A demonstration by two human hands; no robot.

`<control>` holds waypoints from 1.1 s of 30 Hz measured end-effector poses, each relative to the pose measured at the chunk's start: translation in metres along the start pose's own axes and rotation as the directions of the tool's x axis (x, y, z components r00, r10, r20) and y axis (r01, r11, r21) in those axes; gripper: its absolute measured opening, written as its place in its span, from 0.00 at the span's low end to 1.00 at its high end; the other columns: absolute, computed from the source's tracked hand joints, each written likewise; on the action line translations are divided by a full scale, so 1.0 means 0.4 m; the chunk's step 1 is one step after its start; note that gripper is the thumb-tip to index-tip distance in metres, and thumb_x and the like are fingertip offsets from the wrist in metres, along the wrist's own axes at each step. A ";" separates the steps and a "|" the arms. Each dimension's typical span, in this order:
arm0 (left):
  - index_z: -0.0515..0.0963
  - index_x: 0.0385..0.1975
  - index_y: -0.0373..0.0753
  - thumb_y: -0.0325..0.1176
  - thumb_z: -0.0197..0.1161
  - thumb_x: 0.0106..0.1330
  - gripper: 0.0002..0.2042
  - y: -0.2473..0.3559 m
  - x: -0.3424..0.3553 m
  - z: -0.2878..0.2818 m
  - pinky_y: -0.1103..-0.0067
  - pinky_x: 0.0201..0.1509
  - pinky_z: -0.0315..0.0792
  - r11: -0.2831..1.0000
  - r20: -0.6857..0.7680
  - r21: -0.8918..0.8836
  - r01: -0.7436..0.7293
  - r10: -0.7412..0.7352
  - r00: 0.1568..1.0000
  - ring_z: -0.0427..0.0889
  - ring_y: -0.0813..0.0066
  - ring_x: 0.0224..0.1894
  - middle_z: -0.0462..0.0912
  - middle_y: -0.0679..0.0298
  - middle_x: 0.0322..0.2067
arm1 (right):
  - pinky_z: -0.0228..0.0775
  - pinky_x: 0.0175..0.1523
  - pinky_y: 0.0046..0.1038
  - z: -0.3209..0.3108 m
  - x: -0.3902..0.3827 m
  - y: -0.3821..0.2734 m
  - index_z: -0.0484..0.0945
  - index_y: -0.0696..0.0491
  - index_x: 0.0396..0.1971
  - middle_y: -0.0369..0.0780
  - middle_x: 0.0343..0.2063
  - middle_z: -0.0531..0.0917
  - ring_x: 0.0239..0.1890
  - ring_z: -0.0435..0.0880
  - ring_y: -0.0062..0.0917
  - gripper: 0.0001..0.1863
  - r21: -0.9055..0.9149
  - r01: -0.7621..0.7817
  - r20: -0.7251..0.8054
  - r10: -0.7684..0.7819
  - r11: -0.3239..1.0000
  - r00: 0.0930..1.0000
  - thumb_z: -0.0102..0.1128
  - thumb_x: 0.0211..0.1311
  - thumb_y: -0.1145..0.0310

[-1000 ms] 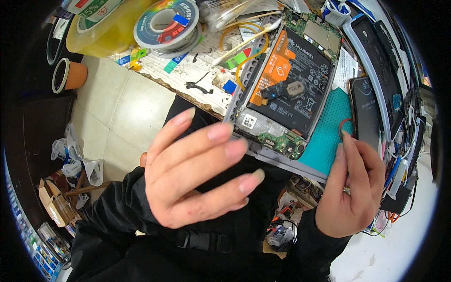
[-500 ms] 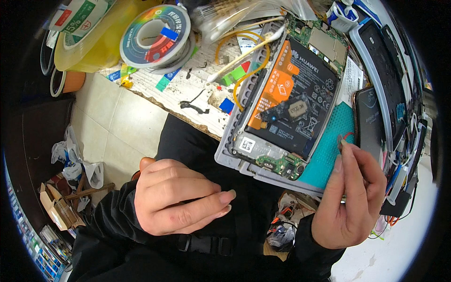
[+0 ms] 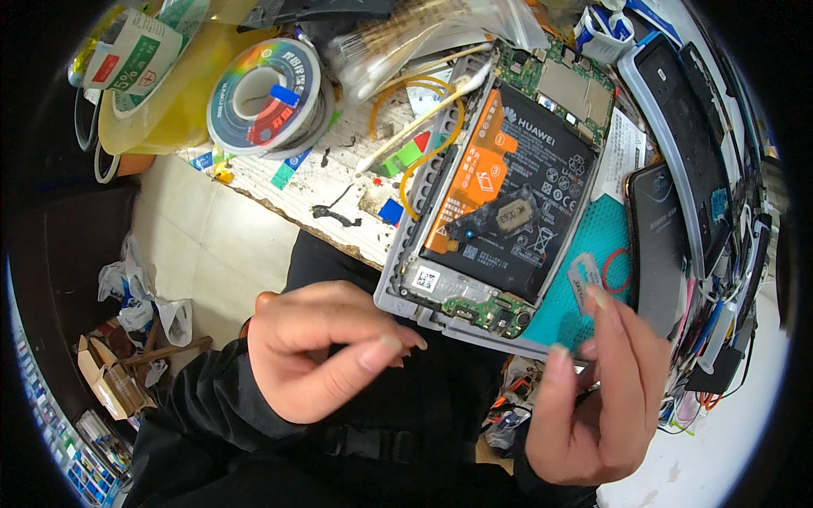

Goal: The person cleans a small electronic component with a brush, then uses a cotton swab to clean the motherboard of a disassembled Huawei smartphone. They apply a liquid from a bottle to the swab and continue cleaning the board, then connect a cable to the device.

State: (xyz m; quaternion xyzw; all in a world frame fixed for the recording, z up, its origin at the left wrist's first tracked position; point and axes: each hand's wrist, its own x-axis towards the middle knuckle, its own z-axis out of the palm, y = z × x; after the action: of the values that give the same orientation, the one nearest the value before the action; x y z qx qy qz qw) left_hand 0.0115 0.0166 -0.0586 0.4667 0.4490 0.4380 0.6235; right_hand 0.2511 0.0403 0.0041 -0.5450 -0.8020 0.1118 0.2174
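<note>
My right hand (image 3: 601, 389) hovers at the near edge of the teal perforated mat (image 3: 555, 317), thumb and fingers apart, holding nothing. Just beyond its fingertips, a thin silver blade (image 3: 582, 273) lies on the mat beside a red rubber ring (image 3: 616, 269). To the left, my left hand (image 3: 313, 347) is held above my lap with its fingers loosely curled in and nothing visible in them. An opened phone (image 3: 529, 169) lies between and beyond my hands, showing its black battery and green boards. A small dark phone part (image 3: 500, 220) rests on the battery.
A grey tray (image 3: 398, 269) lies under the phone. Cotton swabs (image 3: 423, 118) and a yellow rubber band (image 3: 406, 188) lie to its left, near a solder spool (image 3: 269, 97). Another dark phone (image 3: 659, 245) and a phone frame (image 3: 677, 144) crowd the right side.
My right hand has let go of the thin silver blade, which now lies on the mat, and has drawn nearer to me with fingers spread. My left hand has turned so its thumb shows.
</note>
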 end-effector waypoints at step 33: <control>0.75 0.54 0.27 0.38 0.55 0.78 0.18 0.118 0.044 0.002 0.81 0.25 0.78 0.947 -0.189 -0.114 0.302 -0.319 0.929 0.89 0.65 0.27 0.87 0.48 0.30 | 0.73 0.34 0.18 -0.084 -0.108 0.016 0.77 0.63 0.58 0.48 0.50 0.85 0.33 0.85 0.20 0.25 0.696 -0.333 0.034 0.433 0.637 0.901 0.65 0.59 0.85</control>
State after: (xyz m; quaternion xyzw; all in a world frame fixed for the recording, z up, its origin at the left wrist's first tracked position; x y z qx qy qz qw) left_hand 0.0101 0.0418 -0.0149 0.3159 0.5605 0.3980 0.6540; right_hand 0.2855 0.0011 0.0213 -0.5891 -0.5517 0.4063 0.4284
